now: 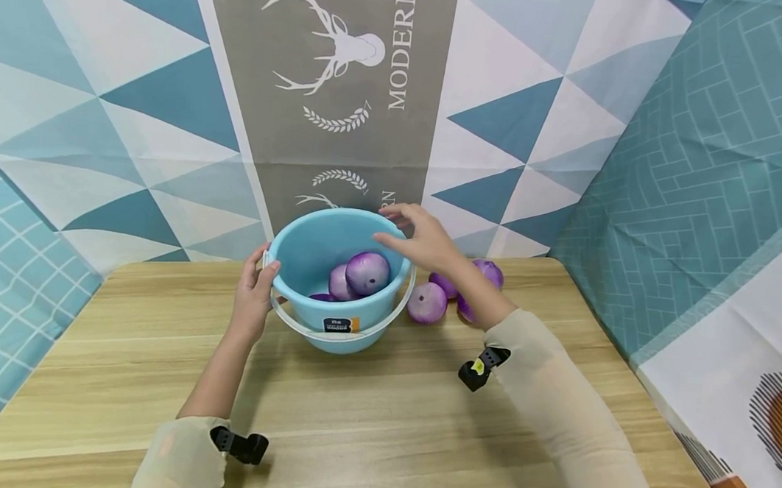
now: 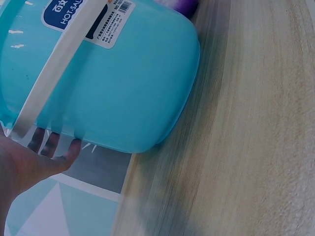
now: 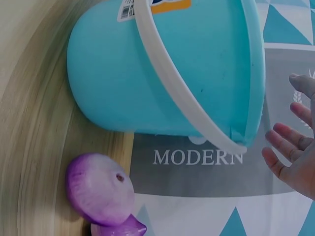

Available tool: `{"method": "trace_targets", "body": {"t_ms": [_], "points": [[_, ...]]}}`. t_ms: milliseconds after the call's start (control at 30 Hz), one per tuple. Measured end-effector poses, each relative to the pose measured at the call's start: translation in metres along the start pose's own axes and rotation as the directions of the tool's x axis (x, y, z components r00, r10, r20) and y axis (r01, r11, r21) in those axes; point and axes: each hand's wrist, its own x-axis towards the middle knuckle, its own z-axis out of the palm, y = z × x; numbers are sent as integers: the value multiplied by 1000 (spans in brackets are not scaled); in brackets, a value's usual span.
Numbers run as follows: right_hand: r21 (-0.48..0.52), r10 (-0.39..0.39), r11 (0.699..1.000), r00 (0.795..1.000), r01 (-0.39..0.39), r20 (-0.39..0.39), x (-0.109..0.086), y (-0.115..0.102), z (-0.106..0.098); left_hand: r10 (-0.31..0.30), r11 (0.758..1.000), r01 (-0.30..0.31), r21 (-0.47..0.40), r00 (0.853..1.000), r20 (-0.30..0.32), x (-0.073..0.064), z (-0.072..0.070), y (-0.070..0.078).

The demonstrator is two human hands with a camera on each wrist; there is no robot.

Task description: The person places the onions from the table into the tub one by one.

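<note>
Pale sleeves lead to the bucket: left hand touching its left side, fingers parted; right hand over its right rim, wide and empty. Onions lie inside it, more right of it on the desk; patterned cloth hangs behind it.

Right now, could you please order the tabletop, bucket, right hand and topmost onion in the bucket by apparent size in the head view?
Largest to smallest:
1. Tabletop
2. Bucket
3. Right hand
4. Topmost onion
</note>
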Motion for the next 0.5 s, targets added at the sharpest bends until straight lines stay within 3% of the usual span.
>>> {"method": "trace_targets", "body": {"t_ms": [500], "points": [[-40,55,998,997,-57,-47,-11,15,-19,-9,1000,9,-15,1000,5,0,1,1]]}}
